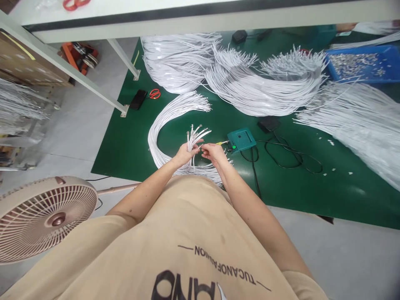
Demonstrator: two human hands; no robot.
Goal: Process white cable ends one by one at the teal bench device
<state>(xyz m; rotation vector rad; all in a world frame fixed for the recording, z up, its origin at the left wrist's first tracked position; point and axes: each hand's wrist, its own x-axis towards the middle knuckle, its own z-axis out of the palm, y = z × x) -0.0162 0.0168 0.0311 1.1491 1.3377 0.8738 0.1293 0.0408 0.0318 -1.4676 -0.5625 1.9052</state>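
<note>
My left hand (185, 154) is closed around a small bunch of white cables (194, 137), whose ends with small connectors fan out above the fingers. Right beside it, my right hand (213, 152) pinches the tip of one cable, its fingers close to the left fingertips. A curved bundle of white cables (156, 129) lies on the green table behind and below both hands. Just right of my right hand sits a teal device (241, 139) with a green light and a short yellow piece at its left side.
Large white cable bundles (256, 93) cover the table's far side. A blue tray (383, 62) holds small parts. A black phone (138, 99) and red scissors (154, 93) lie at left. Black cords trail right of the device. A shelf (187, 25) spans above; a fan (56, 218) stands lower left.
</note>
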